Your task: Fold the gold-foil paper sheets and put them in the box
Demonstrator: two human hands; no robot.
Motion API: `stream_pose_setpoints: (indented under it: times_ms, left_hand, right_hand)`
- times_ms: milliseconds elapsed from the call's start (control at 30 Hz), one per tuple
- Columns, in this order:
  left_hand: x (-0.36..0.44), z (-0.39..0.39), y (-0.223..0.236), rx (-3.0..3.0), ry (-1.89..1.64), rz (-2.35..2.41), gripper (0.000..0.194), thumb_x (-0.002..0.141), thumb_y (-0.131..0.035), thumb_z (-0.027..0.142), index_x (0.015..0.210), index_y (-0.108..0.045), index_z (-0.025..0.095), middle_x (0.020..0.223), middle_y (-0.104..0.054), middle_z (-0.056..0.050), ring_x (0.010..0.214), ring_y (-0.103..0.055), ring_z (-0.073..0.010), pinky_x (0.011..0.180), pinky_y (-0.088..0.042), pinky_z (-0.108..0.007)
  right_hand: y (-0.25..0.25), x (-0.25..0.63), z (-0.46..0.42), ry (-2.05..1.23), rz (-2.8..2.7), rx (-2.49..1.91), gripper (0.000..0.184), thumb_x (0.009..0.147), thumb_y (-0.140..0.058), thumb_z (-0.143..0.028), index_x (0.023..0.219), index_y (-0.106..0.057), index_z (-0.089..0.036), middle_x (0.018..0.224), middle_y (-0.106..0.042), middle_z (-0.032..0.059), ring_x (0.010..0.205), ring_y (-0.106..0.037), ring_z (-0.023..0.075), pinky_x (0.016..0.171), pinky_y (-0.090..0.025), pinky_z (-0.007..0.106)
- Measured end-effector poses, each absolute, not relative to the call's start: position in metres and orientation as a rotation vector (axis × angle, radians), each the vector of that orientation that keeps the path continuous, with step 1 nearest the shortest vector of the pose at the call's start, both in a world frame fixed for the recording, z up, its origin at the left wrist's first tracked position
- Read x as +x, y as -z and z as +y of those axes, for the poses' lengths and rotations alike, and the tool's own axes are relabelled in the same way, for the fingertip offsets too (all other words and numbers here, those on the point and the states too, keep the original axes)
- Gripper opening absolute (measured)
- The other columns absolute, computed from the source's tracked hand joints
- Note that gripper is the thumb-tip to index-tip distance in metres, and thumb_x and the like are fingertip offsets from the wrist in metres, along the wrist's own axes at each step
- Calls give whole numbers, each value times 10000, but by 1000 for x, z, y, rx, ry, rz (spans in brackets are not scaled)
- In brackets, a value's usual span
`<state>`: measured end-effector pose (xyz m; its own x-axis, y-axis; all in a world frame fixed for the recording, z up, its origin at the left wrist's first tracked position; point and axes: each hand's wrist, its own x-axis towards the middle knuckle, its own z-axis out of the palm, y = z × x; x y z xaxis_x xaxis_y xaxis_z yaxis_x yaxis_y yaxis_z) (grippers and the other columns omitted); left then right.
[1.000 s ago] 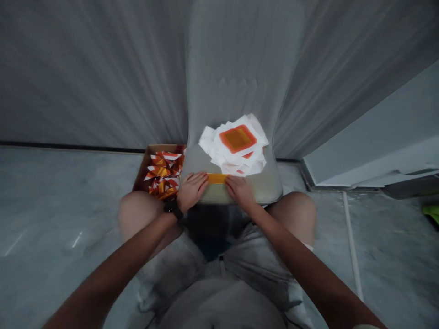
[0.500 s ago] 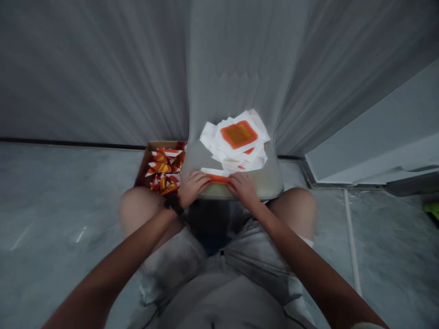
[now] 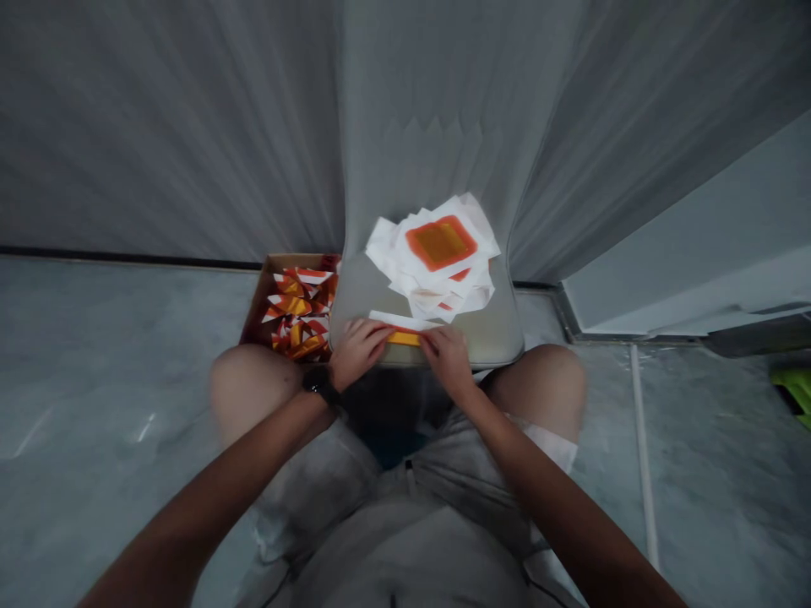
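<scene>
Left hand (image 3: 358, 350) and right hand (image 3: 449, 359) each pinch one end of the folded paper strip (image 3: 405, 337), located at the chair seat's (image 3: 487, 339) six o'clock edge. Paper sheets (image 3: 437, 253) lie at twelve to one o'clock from it; the box (image 3: 252, 308), holding folded papers (image 3: 297, 308), stands at ten.

Folded paper strip (image 3: 406, 338): orange-yellow, white far edge, crosswise near seat (image 3: 491, 342) front.

The folded strip (image 3: 405, 338) looks like paper, the chair seat (image 3: 358, 291) smooth and matt, possibly plastic
</scene>
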<state>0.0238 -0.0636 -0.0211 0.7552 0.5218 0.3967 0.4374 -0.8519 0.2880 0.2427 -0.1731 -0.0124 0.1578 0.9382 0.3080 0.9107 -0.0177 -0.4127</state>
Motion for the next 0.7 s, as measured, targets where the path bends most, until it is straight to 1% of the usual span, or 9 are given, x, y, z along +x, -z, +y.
stream_pose_setpoints:
  times_ms: [67, 167, 267, 333, 433, 500, 567, 633, 700]
  left_hand:
    - [20, -65, 21, 2769, -715, 768, 328, 1024, -506, 266, 1289, -699, 266, 1289, -693, -81, 1224, -581, -256, 1046, -464, -451]
    - [17, -69, 21, 2796, -689, 749, 347, 1008, -521, 239, 1304, -695, 283, 1342, -688, -61, 1318, -549, -263, 1157, -409, -508]
    - [18, -75, 22, 2837, -649, 720, 405, 1006, -493, 212, 1374, -651, 266, 1393, -670, -45, 1387, -523, -262, 1243, -323, -544]
    - [18, -80, 23, 2846, -615, 715, 449, 1009, -462, 208, 1434, -603, 245, 1444, -636, -48, 1433, -493, -260, 1267, -295, -547]
    - [16, -87, 24, 2840, -553, 724, 517, 1015, -447, 246, 1529, -498, 221, 1543, -540, -77, 1492, -427, -266, 1275, -287, -551]
    - [14, -91, 26, 2843, -530, 744, 561, 1021, -450, 283, 1576, -427, 207, 1595, -467, -101, 1521, -380, -279, 1276, -282, -558]
    - [13, -95, 28, 2854, -522, 785, 599, 1025, -450, 310, 1606, -367, 189, 1624, -414, -122, 1540, -340, -293, 1280, -270, -558]
    - [12, -98, 31, 2865, -522, 841, 629, 1030, -443, 318, 1626, -317, 164, 1635, -388, -140, 1550, -315, -303, 1286, -250, -558]
    - [13, -102, 34, 2870, -523, 891, 652, 1032, -436, 318, 1638, -277, 138, 1644, -360, -156, 1556, -295, -312, 1289, -236, -560]
  right_hand:
    - [14, 241, -179, -30, -1738, -1927, 242, 1038, -546, -311, 1088, -765, -223, 1065, -721, 95, 1007, -613, 252, 876, -429, 384]
    - [18, 237, -188, 52, -1794, -1927, 250, 1036, -546, -306, 1145, -757, -227, 1094, -716, 104, 1033, -602, 259, 921, -440, 409]
    - [22, 232, -194, 108, -1872, -1911, 294, 1045, -505, -260, 1236, -722, -205, 1163, -716, 124, 1116, -600, 272, 1013, -442, 441]
    - [27, 228, -198, 126, -1888, -1904, 339, 1046, -477, -237, 1307, -687, -184, 1244, -702, 148, 1208, -581, 291, 1085, -424, 472]
    - [36, 222, -204, 124, -1899, -1913, 450, 1050, -451, -266, 1470, -555, -142, 1410, -626, 188, 1375, -496, 322, 1174, -363, 530]
    - [41, 219, -209, 107, -1919, -1930, 564, 1053, -451, -328, 1568, -412, -101, 1526, -527, 208, 1466, -412, 334, 1214, -314, 553]
    - [43, 218, -213, 90, -1949, -1947, 664, 1051, -456, -390, 1615, -297, -76, 1597, -438, 213, 1515, -346, 340, 1240, -266, 566]
    - [43, 217, -215, 81, -1979, -1955, 718, 1049, -459, -432, 1629, -246, -65, 1622, -395, 214, 1538, -309, 338, 1256, -228, 570]
    - [43, 217, -216, 75, -1989, -1962, 751, 1044, -460, -469, 1628, -237, -52, 1630, -377, 223, 1549, -289, 339, 1263, -213, 565]
